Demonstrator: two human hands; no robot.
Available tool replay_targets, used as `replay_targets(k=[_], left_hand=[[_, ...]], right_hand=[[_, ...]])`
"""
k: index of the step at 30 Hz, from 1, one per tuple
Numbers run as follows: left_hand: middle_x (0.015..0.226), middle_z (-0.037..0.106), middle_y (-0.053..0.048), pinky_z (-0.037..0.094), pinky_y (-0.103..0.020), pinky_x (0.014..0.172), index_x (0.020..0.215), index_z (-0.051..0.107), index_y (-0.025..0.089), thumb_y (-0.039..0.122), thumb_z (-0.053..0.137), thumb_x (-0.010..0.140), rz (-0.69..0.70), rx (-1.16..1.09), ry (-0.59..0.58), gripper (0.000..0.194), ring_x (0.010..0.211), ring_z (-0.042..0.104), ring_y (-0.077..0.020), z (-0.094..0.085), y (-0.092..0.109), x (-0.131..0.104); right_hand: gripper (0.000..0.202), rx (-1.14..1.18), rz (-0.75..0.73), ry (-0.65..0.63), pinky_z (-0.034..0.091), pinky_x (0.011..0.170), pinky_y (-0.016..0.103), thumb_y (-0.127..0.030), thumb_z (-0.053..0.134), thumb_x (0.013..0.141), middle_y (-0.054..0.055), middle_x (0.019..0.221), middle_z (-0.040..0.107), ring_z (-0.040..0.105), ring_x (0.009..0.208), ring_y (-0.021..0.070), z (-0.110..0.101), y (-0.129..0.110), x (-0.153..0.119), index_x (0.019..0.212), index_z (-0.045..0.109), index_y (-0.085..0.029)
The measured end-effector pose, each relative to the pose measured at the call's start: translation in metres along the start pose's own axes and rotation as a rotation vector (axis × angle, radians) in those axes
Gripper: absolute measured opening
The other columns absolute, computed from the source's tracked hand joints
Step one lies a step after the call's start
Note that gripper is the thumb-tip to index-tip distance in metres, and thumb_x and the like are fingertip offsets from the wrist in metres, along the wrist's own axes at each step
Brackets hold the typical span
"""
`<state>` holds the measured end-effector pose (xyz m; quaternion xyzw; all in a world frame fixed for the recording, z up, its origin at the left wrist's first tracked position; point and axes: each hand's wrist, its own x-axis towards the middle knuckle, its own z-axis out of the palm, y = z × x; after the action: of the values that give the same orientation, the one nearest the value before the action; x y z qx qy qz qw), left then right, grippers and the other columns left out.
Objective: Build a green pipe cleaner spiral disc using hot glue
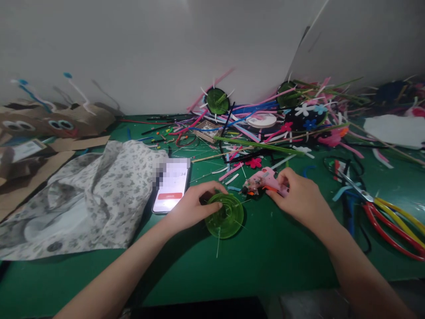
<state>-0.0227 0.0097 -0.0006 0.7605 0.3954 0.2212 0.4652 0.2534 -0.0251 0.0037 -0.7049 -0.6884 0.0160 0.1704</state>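
Observation:
My left hand grips the left edge of a round, translucent green disc, with the thumb on top. The disc has ring-shaped ridges, and thin whitish strands stick out from it. To its right, my right hand has its fingers around the handle of a pink glue gun. The gun's soiled nozzle end points left, close to the disc's upper right edge. Just behind the gun lies a red felt flower.
A lit phone and patterned cloth lie left, near cardboard figures. Pipe cleaners and flower shapes clutter the back by the wall. Scissors with red and yellow handles lie right on the green table.

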Motion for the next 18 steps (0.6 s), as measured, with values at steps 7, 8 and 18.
replay_targets(k=[7,8,18], left_hand=[[0.084,0.059,0.002,0.041,-0.025,0.066,0.102,0.061,0.023,0.018,0.058,0.081,-0.012,-0.024,0.003,0.022,0.074,0.053,-0.0146,0.002,-0.002,0.000],[0.085,0.059,0.002,0.042,-0.026,0.066,0.102,0.062,0.023,0.018,0.058,0.081,-0.009,-0.024,0.004,0.022,0.074,0.053,-0.0148,0.002,-0.002,0.000],[0.091,0.062,0.002,0.043,-0.026,0.069,0.101,0.063,0.024,0.015,0.058,0.080,0.021,-0.028,0.010,0.024,0.076,0.054,-0.0143,0.002,-0.002,-0.001]], right_hand=[[0.030,0.003,-0.008,-0.003,0.030,0.049,0.026,-0.033,0.066,0.071,-0.002,0.065,0.054,0.050,0.055,0.0156,-0.001,-0.009,-0.003,0.074,0.037,-0.024],[0.030,0.001,-0.008,-0.006,0.031,0.050,0.026,-0.031,0.066,0.071,-0.002,0.065,0.054,0.051,0.055,0.0156,-0.001,-0.010,-0.003,0.073,0.037,-0.024],[0.028,-0.005,-0.006,-0.029,0.028,0.050,0.025,-0.030,0.066,0.071,-0.003,0.062,0.053,0.051,0.055,0.0163,0.001,-0.010,-0.003,0.071,0.039,-0.024]])
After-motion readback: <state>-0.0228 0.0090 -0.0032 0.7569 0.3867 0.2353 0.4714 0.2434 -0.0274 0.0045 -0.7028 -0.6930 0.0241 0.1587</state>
